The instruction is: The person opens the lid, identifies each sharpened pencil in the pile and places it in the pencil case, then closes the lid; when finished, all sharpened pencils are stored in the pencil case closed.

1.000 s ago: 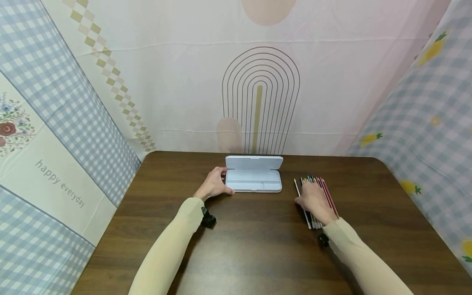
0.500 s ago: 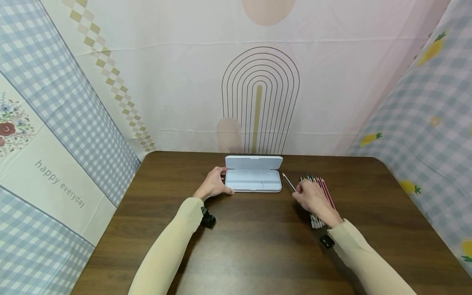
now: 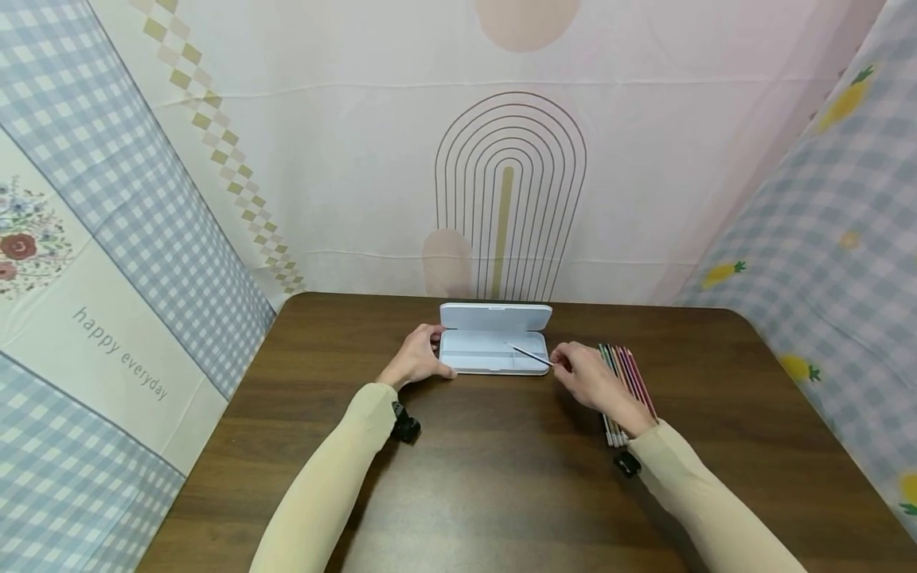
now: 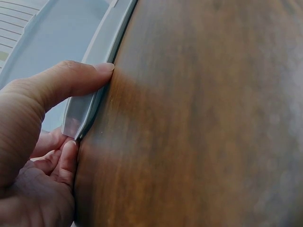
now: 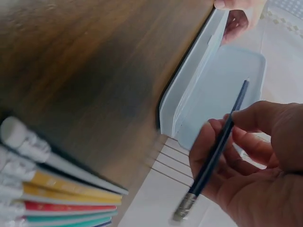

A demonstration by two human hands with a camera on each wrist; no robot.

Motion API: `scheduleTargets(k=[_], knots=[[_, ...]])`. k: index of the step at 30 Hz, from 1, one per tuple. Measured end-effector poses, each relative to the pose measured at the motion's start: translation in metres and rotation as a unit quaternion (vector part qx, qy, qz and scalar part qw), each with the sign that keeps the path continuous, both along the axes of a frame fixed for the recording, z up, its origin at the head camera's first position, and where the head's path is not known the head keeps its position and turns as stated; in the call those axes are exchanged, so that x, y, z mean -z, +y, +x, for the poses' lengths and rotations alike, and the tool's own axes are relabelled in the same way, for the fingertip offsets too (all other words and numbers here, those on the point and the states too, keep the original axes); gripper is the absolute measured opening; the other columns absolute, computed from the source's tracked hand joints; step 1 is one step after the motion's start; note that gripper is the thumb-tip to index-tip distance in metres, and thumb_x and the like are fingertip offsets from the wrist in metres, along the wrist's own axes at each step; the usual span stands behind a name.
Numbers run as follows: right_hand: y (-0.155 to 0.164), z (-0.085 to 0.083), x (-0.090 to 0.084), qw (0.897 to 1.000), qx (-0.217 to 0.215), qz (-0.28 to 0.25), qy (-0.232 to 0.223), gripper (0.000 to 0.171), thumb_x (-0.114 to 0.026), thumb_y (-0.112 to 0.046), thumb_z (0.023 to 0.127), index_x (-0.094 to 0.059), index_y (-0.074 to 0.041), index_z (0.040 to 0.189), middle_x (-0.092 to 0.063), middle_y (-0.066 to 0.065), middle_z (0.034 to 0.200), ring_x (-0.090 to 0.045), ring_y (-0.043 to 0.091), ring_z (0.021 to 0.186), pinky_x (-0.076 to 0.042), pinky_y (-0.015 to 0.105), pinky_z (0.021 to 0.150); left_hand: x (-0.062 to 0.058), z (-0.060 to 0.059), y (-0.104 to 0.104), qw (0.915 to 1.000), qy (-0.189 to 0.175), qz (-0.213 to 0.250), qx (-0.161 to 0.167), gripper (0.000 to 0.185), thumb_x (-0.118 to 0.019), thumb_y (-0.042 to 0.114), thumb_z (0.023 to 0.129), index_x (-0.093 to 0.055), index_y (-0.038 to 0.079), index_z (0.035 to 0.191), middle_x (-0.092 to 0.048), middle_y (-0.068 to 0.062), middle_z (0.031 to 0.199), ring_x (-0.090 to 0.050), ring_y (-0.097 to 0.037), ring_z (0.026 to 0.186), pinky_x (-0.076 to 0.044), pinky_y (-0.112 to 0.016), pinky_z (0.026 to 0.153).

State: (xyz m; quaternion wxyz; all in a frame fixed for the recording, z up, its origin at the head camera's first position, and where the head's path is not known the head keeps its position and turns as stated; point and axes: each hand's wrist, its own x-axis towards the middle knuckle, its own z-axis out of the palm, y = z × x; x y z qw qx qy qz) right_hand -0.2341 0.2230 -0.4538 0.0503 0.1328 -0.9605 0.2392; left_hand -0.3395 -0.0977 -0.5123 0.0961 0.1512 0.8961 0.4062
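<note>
A pale blue pencil case [image 3: 473, 343] lies with its lid raised near the table's far edge. My left hand [image 3: 413, 358] grips its left end; in the left wrist view the thumb [image 4: 78, 81] presses the front rim and the other fingers bend around the corner. Between thumb and fingers, my right hand [image 3: 591, 378] pinches a dark blue pencil [image 5: 213, 153] near its eraser end. Its pointed end slants over the right part of the case. Beside and partly under the right forearm lie several colored pencils [image 3: 626, 364], hidden in part by that hand.
The brown wooden table [image 3: 473, 477] carries the case and the pencils. Behind it hangs a white patterned cloth [image 3: 358, 175]; checked blue cloths [image 3: 802, 263] hang at both sides.
My right hand has taken one pencil from the left side of the bunch and moved it left, its tip now over the case. My left hand has stayed on the case.
</note>
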Motion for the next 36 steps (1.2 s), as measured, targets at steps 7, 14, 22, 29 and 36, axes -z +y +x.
scheduleTargets(k=[7,14,22,29,36], knots=[[-0.01,-0.019,0.007,0.998,-0.049,-0.019,0.042,0.009,-0.064,0.002,0.102,-0.073,0.0,0.103,-0.07,0.013,0.1,-0.061,0.02,0.088,-0.056,0.038,0.078,-0.001,0.001,0.0,1.0,-0.004,0.0,-0.001,0.096,-0.099,0.015,0.071,-0.054,-0.001,0.155,-0.059,-0.02,0.151,-0.058,-0.036,0.142,-0.048,-0.048,0.124],[-0.023,-0.043,0.019,0.994,-0.092,-0.007,0.062,0.009,-0.065,0.003,0.103,-0.073,0.005,0.106,-0.071,0.018,0.104,-0.067,0.029,0.096,-0.061,0.049,0.087,0.0,0.0,0.0,1.0,-0.003,0.001,-0.001,0.096,-0.099,0.016,0.072,-0.054,-0.001,0.155,-0.058,-0.02,0.151,-0.058,-0.036,0.141,-0.048,-0.048,0.125],[-0.042,-0.067,0.029,0.992,-0.113,0.011,0.061,0.011,-0.066,0.0,0.104,-0.076,0.006,0.105,-0.074,0.019,0.104,-0.068,0.033,0.099,-0.06,0.052,0.091,0.0,0.0,0.0,0.9999,-0.004,0.012,-0.003,0.097,-0.1,0.016,0.071,-0.054,-0.002,0.155,-0.058,-0.02,0.151,-0.059,-0.035,0.139,-0.049,-0.048,0.123],[-0.053,-0.089,0.044,0.99,-0.131,0.01,0.059,0.01,-0.068,-0.001,0.102,-0.078,0.002,0.101,-0.075,0.017,0.101,-0.07,0.032,0.097,-0.062,0.051,0.087,0.001,-0.001,0.001,1.0,0.002,0.003,-0.004,0.097,-0.1,0.016,0.071,-0.054,-0.001,0.155,-0.059,-0.02,0.151,-0.059,-0.035,0.141,-0.049,-0.047,0.124],[-0.049,-0.123,0.084,0.987,-0.149,-0.01,0.065,0.009,-0.07,-0.004,0.1,-0.078,-0.003,0.099,-0.076,0.014,0.096,-0.071,0.03,0.092,-0.062,0.049,0.083,0.0,0.0,0.001,1.0,0.003,0.005,-0.005,0.097,-0.1,0.016,0.071,-0.055,-0.001,0.155,-0.06,-0.02,0.15,-0.06,-0.035,0.141,-0.049,-0.047,0.123]])
